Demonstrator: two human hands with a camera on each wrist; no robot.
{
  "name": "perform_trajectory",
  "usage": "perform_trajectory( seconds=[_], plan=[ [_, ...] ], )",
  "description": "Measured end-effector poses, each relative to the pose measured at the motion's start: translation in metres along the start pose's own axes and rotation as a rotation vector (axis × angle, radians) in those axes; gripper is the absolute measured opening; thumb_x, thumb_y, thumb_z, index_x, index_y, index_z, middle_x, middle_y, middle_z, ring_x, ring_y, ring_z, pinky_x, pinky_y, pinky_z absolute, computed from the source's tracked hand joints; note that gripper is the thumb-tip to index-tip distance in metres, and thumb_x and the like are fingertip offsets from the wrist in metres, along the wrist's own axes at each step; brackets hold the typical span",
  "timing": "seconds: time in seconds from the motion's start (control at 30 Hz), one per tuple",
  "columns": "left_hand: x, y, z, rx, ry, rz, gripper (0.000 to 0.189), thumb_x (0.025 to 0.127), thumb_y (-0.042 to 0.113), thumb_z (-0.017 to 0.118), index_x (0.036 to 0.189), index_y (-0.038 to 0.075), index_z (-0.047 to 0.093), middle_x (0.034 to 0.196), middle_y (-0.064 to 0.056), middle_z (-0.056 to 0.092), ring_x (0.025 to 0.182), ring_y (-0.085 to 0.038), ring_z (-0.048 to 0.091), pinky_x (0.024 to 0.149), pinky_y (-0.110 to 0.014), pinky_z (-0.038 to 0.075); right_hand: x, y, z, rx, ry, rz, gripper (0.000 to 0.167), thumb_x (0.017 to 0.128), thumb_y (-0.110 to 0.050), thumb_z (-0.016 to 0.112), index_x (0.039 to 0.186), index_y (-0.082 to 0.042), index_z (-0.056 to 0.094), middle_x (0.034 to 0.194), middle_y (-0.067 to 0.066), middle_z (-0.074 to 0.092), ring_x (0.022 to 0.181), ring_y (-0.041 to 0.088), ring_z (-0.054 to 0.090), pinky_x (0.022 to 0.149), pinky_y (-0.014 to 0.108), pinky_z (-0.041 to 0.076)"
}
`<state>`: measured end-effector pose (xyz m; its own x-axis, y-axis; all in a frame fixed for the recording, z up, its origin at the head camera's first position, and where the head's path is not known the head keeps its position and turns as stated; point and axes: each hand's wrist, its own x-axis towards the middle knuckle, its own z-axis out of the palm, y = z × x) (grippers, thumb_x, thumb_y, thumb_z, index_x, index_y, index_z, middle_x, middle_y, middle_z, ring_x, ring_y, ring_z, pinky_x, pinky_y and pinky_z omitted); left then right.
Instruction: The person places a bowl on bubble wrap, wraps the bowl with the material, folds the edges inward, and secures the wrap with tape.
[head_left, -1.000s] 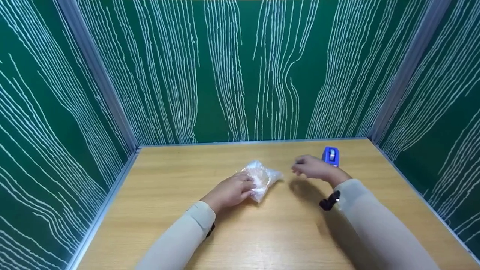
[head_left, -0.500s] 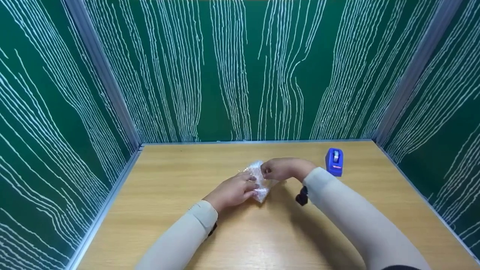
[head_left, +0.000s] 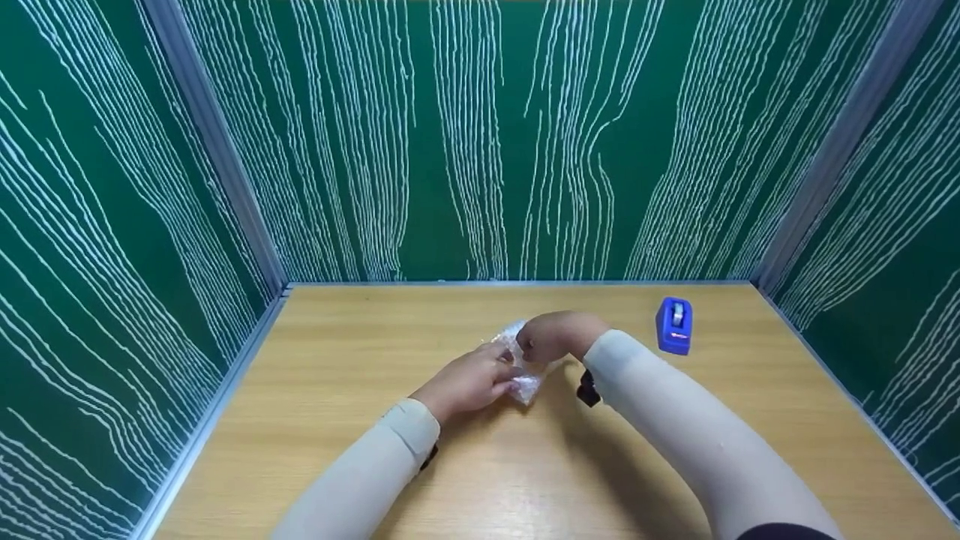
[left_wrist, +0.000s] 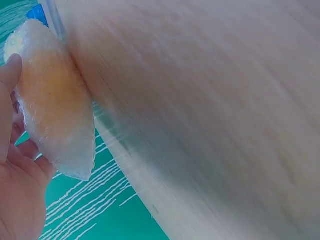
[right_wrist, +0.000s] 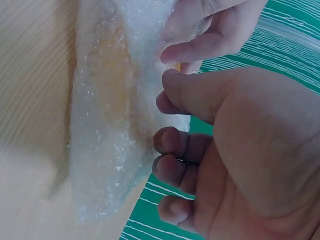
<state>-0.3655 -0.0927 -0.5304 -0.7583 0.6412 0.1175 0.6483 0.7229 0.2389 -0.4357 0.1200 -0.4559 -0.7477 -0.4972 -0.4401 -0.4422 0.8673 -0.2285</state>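
A bundle of clear bubble wrap [head_left: 526,388] lies on the table under both hands in the head view. Something orange shows through the wrap [left_wrist: 57,85] in the left wrist view. My left hand [head_left: 469,377] holds its near left side, the thumb on one face and fingers behind. From the right, my right hand [head_left: 559,334] reaches over it with curled fingers. In the right wrist view, the right hand's thumb and fingertips [right_wrist: 169,140] pinch at the edge of the wrap, close beside the left fingers. Whatever thin piece may lie between them is hidden.
A blue tape dispenser [head_left: 673,330] stands toward the back right of the wooden table [head_left: 360,360]. Green walls [head_left: 420,150] with white wavy lines enclose the back and both sides. A dark device sits on the right wrist [head_left: 589,390].
My right hand has come left from beside the tape dispenser to the bubble-wrap bundle, uncovering the dispenser. The left hand has stayed on the bundle. The head view has shifted slightly.
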Motion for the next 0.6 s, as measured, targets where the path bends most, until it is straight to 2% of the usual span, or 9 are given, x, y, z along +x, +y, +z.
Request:
perform_trajectory(
  seconds=[0.13, 0.27, 0.4, 0.5, 0.6],
  plan=[
    [0.0005, 0.0013, -0.0016, 0.021, 0.007, 0.01, 0.036, 0.115, 0.038, 0.068, 0.142, 0.019, 0.081, 0.167, -0.009, 0.06, 0.156, -0.025, 0.057, 0.136, -0.042, 0.043, -0.0006, -0.0008, 0.0013, -0.083, 0.039, -0.034, 0.018, 0.107, -0.016, 0.067, 0.117, -0.016, 0.081, 0.107, 0.004, 0.072, 0.102, 0.027, 0.065, 0.103, 0.049, 0.057],
    [0.0005, 0.0027, -0.0021, 0.031, 0.009, 0.015, 0.034, 0.115, 0.039, 0.069, 0.136, 0.017, 0.084, 0.152, -0.008, 0.065, 0.143, -0.023, 0.062, 0.131, -0.041, 0.05, 0.0014, -0.0023, 0.003, -0.146, 0.057, -0.057, 0.012, 0.104, -0.015, 0.069, 0.11, -0.015, 0.079, 0.099, 0.005, 0.069, 0.094, 0.027, 0.063, 0.092, 0.044, 0.054],
    [0.0002, 0.0034, -0.0019, 0.025, 0.002, -0.005, 0.033, 0.115, 0.038, 0.069, 0.134, 0.016, 0.084, 0.154, -0.007, 0.064, 0.144, -0.022, 0.062, 0.132, -0.041, 0.049, 0.0044, -0.0041, 0.0048, -0.151, 0.058, -0.015, 0.016, 0.105, -0.019, 0.073, 0.116, -0.014, 0.082, 0.107, 0.005, 0.074, 0.101, 0.029, 0.066, 0.101, 0.047, 0.057],
    [0.0001, 0.0037, -0.0019, 0.017, 0.001, -0.013, 0.034, 0.115, 0.038, 0.068, 0.137, 0.016, 0.083, 0.165, -0.008, 0.06, 0.154, -0.024, 0.058, 0.135, -0.042, 0.045, 0.0067, -0.0052, 0.0057, -0.139, 0.048, 0.026, 0.019, 0.105, -0.018, 0.073, 0.12, -0.012, 0.082, 0.113, 0.007, 0.076, 0.106, 0.031, 0.067, 0.11, 0.051, 0.058],
    [-0.0001, 0.0039, -0.0019, 0.012, -0.003, -0.014, 0.036, 0.115, 0.038, 0.068, 0.142, 0.017, 0.081, 0.174, -0.009, 0.054, 0.163, -0.027, 0.052, 0.138, -0.044, 0.04, 0.0072, -0.0065, 0.0061, -0.11, 0.033, 0.071, 0.019, 0.105, -0.018, 0.073, 0.122, -0.012, 0.081, 0.115, 0.007, 0.076, 0.108, 0.032, 0.067, 0.113, 0.052, 0.058]
  ],
)
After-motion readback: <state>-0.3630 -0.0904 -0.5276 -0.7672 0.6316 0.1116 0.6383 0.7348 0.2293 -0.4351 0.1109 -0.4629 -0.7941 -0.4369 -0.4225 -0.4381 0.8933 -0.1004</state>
